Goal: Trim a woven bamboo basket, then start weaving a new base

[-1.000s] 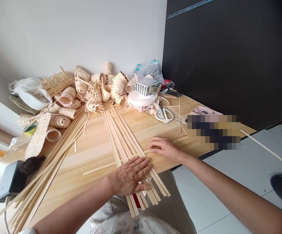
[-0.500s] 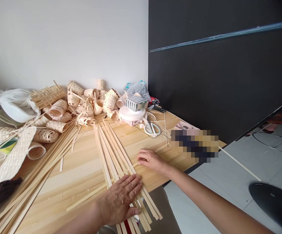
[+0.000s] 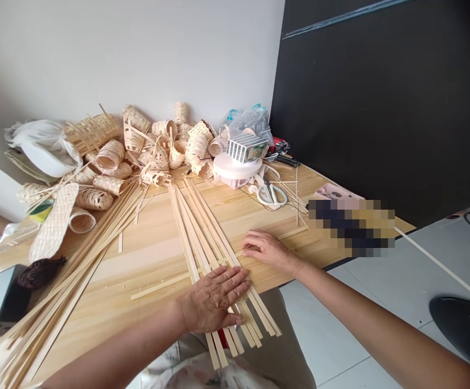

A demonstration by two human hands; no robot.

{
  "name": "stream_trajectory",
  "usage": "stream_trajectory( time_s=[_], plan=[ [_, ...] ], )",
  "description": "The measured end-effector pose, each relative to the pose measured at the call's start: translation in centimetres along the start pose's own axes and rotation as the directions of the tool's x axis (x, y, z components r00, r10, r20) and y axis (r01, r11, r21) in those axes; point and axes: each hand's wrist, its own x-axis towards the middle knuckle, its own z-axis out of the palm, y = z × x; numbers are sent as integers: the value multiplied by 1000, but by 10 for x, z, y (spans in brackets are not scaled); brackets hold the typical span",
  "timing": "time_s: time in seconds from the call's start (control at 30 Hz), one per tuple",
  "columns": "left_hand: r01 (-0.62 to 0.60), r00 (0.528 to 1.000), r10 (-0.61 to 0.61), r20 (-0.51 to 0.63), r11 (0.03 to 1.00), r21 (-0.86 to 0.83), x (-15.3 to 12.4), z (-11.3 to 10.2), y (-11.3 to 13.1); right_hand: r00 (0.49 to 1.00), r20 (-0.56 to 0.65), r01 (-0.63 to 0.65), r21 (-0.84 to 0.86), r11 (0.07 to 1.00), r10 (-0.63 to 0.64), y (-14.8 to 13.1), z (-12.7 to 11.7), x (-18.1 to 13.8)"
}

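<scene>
Several pale, flat bamboo strips (image 3: 202, 229) lie side by side lengthwise on the table, their near ends sticking out past its edge. My left hand (image 3: 218, 297) rests flat across them near that edge, fingers stretched out. One single strip (image 3: 159, 287) runs crosswise through the lengthwise ones, partly hidden by them and by my hands. At the right side of the row, my right hand (image 3: 269, 251) has its fingers curled down at this crosswise strip, pinching it; the fingertips are partly hidden.
Small woven baskets (image 3: 111, 155) are heaped along the wall. A bundle of long strips (image 3: 92, 259) lies at left, beside a woven flat piece (image 3: 54, 221). White-handled scissors (image 3: 272, 195) and a round white box (image 3: 237, 166) stand behind my right hand. A dark panel (image 3: 372, 119) borders the right.
The camera view has turned, so everything sits further right and higher in the picture. Both hands keep about the same places on the strips.
</scene>
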Motion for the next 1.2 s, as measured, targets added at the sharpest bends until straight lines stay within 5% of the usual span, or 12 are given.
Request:
stream_trajectory(
  time_s=[0.67, 1.2],
  plan=[
    [7, 1000, -7, -6, 1000, -3, 0, 2, 1, 999, -37, -16, -149, 989, 11, -11, 10, -4],
    [15, 999, -14, 51, 1000, -24, 0, -7, 2, 999, -35, -29, -190, 981, 23, 4, 21, 70]
  ],
)
